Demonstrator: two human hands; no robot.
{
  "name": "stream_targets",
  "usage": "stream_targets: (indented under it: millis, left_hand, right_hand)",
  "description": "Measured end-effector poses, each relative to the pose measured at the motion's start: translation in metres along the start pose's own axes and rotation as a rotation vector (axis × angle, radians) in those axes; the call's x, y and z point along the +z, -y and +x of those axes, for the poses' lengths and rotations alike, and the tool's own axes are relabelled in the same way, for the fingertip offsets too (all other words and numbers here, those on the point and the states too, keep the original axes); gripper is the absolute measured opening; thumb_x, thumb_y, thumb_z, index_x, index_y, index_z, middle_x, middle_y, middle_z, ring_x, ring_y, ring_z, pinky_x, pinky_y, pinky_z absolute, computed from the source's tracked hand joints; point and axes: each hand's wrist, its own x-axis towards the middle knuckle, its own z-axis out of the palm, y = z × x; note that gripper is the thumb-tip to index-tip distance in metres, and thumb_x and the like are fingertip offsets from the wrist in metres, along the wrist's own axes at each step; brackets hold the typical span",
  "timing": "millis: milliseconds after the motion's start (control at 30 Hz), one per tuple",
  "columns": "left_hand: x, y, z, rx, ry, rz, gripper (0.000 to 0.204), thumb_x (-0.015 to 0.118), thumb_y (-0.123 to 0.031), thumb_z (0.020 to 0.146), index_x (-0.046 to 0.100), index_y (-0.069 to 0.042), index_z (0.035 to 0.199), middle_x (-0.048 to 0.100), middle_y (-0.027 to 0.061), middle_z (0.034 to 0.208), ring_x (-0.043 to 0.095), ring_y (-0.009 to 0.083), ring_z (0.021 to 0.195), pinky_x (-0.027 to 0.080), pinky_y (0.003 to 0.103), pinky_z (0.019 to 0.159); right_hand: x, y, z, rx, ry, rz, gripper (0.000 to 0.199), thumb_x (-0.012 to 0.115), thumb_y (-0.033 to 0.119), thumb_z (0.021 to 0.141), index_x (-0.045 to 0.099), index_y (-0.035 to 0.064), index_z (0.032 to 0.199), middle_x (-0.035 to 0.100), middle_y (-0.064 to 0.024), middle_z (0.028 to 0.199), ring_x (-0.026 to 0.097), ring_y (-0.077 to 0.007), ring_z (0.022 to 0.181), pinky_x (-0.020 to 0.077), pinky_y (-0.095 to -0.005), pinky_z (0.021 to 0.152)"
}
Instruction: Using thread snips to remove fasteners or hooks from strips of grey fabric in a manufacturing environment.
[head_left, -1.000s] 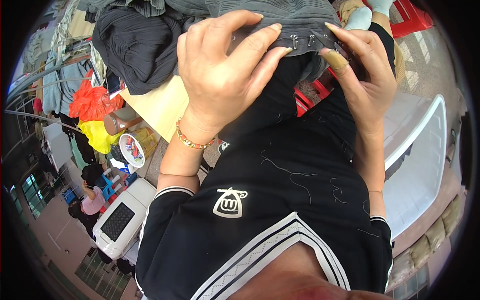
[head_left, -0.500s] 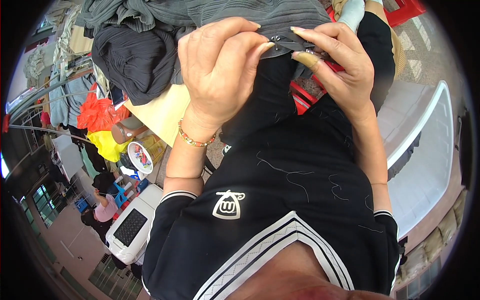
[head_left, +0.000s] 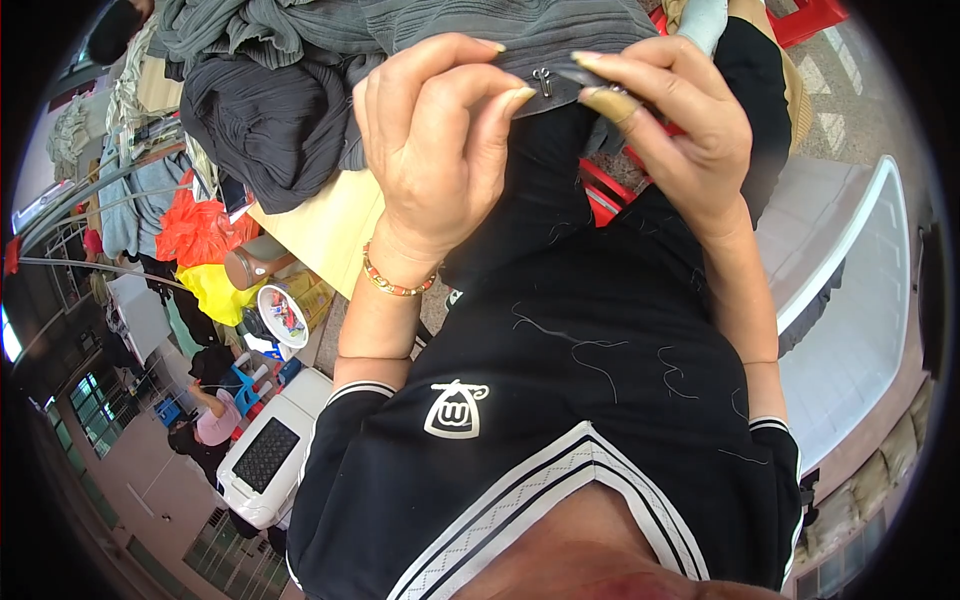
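Note:
A grey pleated garment lies across my lap and the table in the upper middle. My left hand is closed, thumb and forefinger pinched at the garment's edge. Right beside those fingertips is a small silver metal fastening, like a hook or pin. My right hand is closed too, pinching a dark, narrow, pointed piece whose kind is blurred. A little shiny metal shows between its fingers. The right thumb has a yellowish covering.
Dark pleated cloth is bunched on the pale wooden table at left. Beyond stand a red bag, a brown cup and a white tub. At right is a large white bin. Another person sits far left.
The dark narrow piece has moved right, away from my left fingertips, leaving the metal fastening more exposed. My left hand has shifted slightly left.

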Motion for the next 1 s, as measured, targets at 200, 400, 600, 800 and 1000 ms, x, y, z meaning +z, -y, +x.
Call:
stream_targets:
  millis: [200, 400, 600, 800, 1000]
  left_hand:
    - [-0.02, 0.011, -0.013, -0.073, 0.021, 0.056, 0.024, 0.078, -0.004, 0.081, 0.066, -0.006, 0.101, 0.064, 0.0086, 0.102, 0.06, 0.0256, 0.095, 0.047, 0.036, 0.082]
    - [-0.031, 0.03, -0.03, -0.186, -0.018, 0.023, 0.016, 0.074, -0.004, 0.086, 0.066, -0.004, 0.1, 0.065, 0.0107, 0.094, 0.061, 0.0281, 0.089, 0.049, 0.037, 0.08]
    - [-0.035, 0.044, -0.053, -0.273, 0.013, -0.009, 0.012, 0.071, -0.004, 0.087, 0.065, -0.003, 0.097, 0.065, 0.0105, 0.095, 0.062, 0.0282, 0.09, 0.049, 0.037, 0.081]
    - [-0.031, 0.062, -0.058, -0.363, 0.091, -0.035, 0.01, 0.07, -0.004, 0.087, 0.065, -0.003, 0.096, 0.065, 0.0086, 0.096, 0.063, 0.0279, 0.092, 0.049, 0.036, 0.082]
    - [-0.043, 0.044, -0.045, -0.344, -0.025, -0.092, 0.024, 0.071, -0.003, 0.087, 0.07, -0.004, 0.111, 0.067, 0.0105, 0.105, 0.066, 0.024, 0.095, 0.052, 0.032, 0.079]
  right_hand:
    - [-0.009, -0.009, -0.011, 0.261, -0.103, 0.112, 0.031, 0.074, -0.001, 0.086, 0.071, -0.0047, 0.116, 0.064, -0.006, 0.105, 0.06, -0.0101, 0.092, 0.046, -0.02, 0.081]
    - [-0.001, -0.002, -0.006, 0.25, -0.103, 0.198, 0.03, 0.079, 0.0, 0.081, 0.073, -0.0016, 0.111, 0.061, -0.0014, 0.094, 0.053, -0.0054, 0.078, 0.041, -0.0188, 0.067]
    - [0.0, 0.009, -0.003, 0.257, -0.019, 0.13, 0.033, 0.079, 0.0, 0.08, 0.073, -0.0013, 0.112, 0.06, -0.0034, 0.095, 0.053, -0.0087, 0.078, 0.0414, -0.02, 0.068]
    - [0.005, 0.011, -0.001, 0.219, -0.003, 0.119, 0.037, 0.081, -0.001, 0.076, 0.074, -0.0007, 0.112, 0.062, -0.0044, 0.096, 0.054, -0.0094, 0.079, 0.0425, -0.0206, 0.068]
    - [0.002, 0.013, -0.001, 0.18, 0.003, 0.054, 0.039, 0.082, 0.0, 0.074, 0.074, 0.0008, 0.113, 0.062, -0.0038, 0.095, 0.053, -0.0086, 0.077, 0.0419, -0.0195, 0.067]
